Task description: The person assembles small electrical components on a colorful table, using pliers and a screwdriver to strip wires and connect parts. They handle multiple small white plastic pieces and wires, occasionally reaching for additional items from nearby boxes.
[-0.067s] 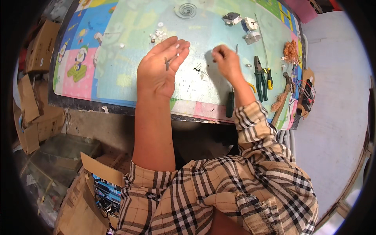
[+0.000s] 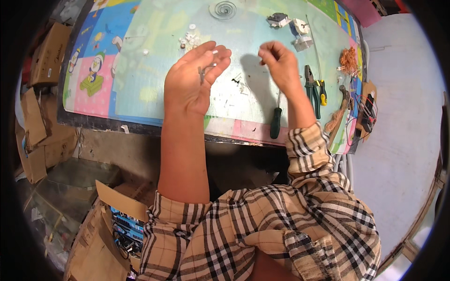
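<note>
My left hand (image 2: 190, 77) is cupped palm up over the table, cradling small grey metal pieces (image 2: 201, 75) in the palm. A small white piece (image 2: 215, 52) shows at its fingers. To the right, my right hand (image 2: 281, 63) is raised with thumb and forefinger pinched; anything between them is too small to make out. Beneath and between the hands, tiny dark and metal bits (image 2: 238, 82) lie scattered. Small white plastic parts (image 2: 190, 38) sit in a cluster beyond my left fingers.
A green-handled screwdriver (image 2: 276, 122), pliers (image 2: 311, 89) and a yellow-handled tool (image 2: 323, 92) lie right. Behind them are white-and-grey mechanisms (image 2: 300, 28) and a copper wire bundle (image 2: 348, 61). A flat coiled spring (image 2: 222, 11) rests at the table's far side. Cardboard boxes (image 2: 49, 54) stand left.
My right hand has risen and shifted to the right, away from the scattered bits. My left hand has tilted slightly and its white piece shows more.
</note>
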`<act>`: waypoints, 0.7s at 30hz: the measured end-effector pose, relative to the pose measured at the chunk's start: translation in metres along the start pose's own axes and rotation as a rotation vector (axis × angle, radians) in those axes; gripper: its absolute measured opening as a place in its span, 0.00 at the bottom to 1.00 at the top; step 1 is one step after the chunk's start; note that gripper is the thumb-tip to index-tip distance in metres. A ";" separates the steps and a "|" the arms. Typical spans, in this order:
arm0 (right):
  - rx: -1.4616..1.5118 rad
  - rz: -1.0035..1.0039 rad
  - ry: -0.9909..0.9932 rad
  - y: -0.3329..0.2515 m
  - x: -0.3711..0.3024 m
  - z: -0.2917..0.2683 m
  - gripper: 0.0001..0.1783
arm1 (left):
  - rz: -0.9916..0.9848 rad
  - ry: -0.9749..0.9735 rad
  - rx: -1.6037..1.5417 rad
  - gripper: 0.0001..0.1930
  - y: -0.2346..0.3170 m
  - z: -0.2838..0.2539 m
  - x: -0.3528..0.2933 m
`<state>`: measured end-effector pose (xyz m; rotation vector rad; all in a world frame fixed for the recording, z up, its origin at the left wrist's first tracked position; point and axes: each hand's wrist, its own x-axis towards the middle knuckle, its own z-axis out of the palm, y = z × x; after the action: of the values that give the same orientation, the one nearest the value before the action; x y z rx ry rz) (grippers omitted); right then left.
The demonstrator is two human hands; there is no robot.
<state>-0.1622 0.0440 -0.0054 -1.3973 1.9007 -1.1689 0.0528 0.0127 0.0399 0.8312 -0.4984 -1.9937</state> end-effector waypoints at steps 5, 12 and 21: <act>-0.189 -0.479 -0.103 -0.090 0.002 -0.005 0.08 | -0.028 -0.091 0.071 0.22 -0.003 -0.005 -0.001; -0.284 -0.614 -0.345 -0.095 0.015 0.010 0.07 | -0.100 -0.136 0.101 0.20 0.003 -0.002 -0.003; -0.171 -0.687 -0.453 -0.121 0.009 0.020 0.07 | -0.034 -0.068 0.044 0.17 0.003 -0.009 0.002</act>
<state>-0.0889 0.0165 0.0892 -2.2880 1.2501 -0.8547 0.0602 0.0090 0.0348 0.8061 -0.5724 -2.0539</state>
